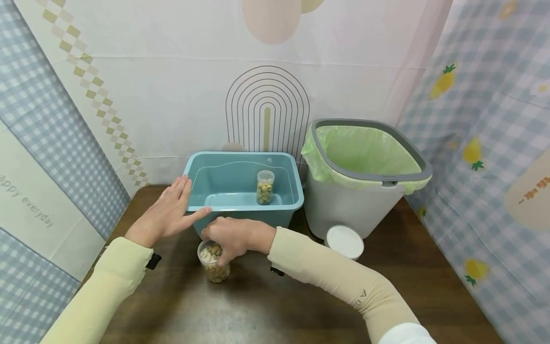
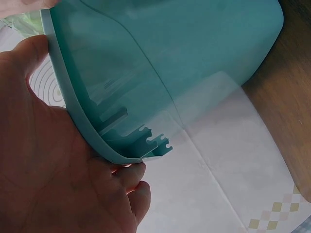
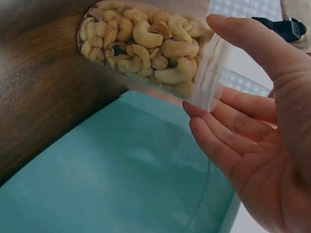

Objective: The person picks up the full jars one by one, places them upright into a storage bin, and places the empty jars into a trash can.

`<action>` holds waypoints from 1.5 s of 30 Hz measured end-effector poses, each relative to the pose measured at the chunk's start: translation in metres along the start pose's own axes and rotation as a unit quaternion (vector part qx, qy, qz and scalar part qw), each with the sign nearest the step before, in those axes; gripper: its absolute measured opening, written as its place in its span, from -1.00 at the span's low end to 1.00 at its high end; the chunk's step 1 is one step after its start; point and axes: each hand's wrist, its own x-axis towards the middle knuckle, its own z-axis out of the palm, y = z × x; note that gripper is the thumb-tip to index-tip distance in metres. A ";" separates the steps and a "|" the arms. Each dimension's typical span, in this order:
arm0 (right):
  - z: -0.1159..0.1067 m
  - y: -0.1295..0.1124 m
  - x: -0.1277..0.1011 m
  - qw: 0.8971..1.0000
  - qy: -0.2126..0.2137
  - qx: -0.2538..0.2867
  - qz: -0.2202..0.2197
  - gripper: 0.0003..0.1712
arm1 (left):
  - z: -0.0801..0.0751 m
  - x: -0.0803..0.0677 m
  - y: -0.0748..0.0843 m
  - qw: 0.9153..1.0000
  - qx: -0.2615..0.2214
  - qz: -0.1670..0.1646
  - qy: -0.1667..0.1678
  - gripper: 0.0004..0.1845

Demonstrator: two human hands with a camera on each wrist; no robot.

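Jar of cashews [image 1: 213, 265] stands on the worktop [image 1: 301, 306] just near of the teal bin [image 1: 244, 191], right hand [image 1: 234, 239] wrapped round its top. Left hand [image 1: 167, 212], fingers straight, rests against the bin's left rim. Second jar [image 1: 265, 187] stands inside; white lid [image 1: 344, 241] lies right.

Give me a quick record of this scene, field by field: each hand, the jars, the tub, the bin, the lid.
left hand: fingers straight, resting on the left rim of the teal tub
right hand: grips the cashew jar from above
cashew jar: clear, open, upright on the wooden table, in front of the tub
second jar: stands inside the tub, holds nuts
waste bin: grey rim, green liner, right of the tub
white lid: lies on the table in front of the bin
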 end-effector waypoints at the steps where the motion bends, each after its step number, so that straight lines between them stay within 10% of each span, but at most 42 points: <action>1: 0.001 0.000 0.001 1.000 0.000 0.002 0.001 -0.45 | 0.000 0.000 0.000 1.000 0.001 0.000 0.001 0.17; 25: -0.005 0.000 -0.002 0.999 -0.021 -0.028 -0.014 -0.35 | 0.000 -0.002 0.000 1.000 -0.002 0.007 0.009 0.15; 45: -0.049 0.007 -0.059 0.998 -0.023 0.004 -0.054 -0.23 | -0.001 -0.001 -0.001 1.000 0.000 0.002 0.004 0.17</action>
